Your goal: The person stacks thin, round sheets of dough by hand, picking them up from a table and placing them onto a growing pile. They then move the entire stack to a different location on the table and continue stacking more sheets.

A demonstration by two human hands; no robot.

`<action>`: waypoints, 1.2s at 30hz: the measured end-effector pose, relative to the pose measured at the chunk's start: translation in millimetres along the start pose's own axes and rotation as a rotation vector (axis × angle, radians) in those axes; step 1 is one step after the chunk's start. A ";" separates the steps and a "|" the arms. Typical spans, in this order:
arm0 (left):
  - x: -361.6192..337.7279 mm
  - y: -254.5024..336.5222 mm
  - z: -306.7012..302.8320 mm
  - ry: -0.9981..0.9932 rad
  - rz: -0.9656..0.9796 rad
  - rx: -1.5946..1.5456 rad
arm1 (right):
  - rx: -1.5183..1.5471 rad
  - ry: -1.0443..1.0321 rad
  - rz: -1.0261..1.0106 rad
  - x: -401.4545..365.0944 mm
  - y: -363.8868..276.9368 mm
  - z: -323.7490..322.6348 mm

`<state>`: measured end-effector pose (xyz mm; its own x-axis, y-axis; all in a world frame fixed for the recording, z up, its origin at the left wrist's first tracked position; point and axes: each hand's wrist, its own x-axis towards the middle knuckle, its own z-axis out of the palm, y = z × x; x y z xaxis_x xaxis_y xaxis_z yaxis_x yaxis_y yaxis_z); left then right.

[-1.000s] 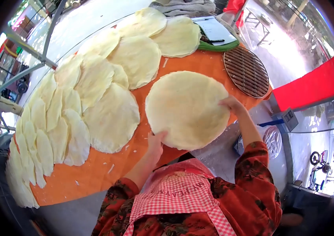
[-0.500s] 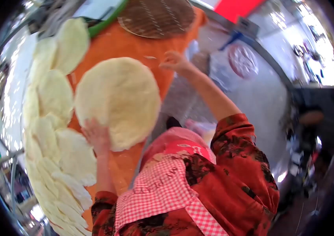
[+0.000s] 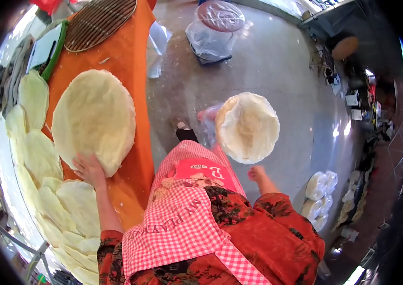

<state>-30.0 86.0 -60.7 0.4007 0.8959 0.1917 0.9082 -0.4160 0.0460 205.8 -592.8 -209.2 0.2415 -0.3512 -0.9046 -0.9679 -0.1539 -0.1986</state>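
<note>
A large round sheet of pale dough (image 3: pixel 94 118) lies on the orange tabletop (image 3: pixel 137 95). My left hand (image 3: pixel 90 172) rests on its lower edge with the fingers spread. Off the table on the right, my right hand (image 3: pixel 257 174) is closed, just below a round, pale, plastic-covered piece (image 3: pixel 248 128); what its fingers hold, if anything, is too small to make out. Several thin flat sheets (image 3: pixel 42 156) overlap along the left side of the table.
A round slatted rack (image 3: pixel 99 23) and a green-rimmed tray (image 3: pixel 55 52) sit at the table's far end. Beyond the table stands a plastic-covered stool (image 3: pixel 220 16). White plastic-wrapped bundles (image 3: pixel 319 197) are on the floor at the right.
The view has swung to the right, showing more floor. My right hand has moved from the table's far right edge down beside the plastic-covered piece and has closed. My left hand stays on the dough.
</note>
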 end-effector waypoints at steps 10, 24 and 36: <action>-4.3 -20.5 4.4 0.244 -0.183 -0.425 | -0.090 -0.610 -0.750 -182.3 -152.3 246.1; 27.1 -12.0 -51.0 -0.049 -1.039 -1.413 | -0.875 -0.720 -1.202 -366.5 -283.2 525.9; 28.4 -27.7 -45.6 -0.190 -1.218 -1.672 | -0.677 -1.242 -0.512 -413.8 -290.9 504.2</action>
<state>-49.3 115.8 -11.9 -0.0805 0.7169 -0.6925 -0.2553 0.6568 0.7095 352.4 62.9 32.8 -0.0128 0.8021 -0.5971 -0.5014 -0.5218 -0.6901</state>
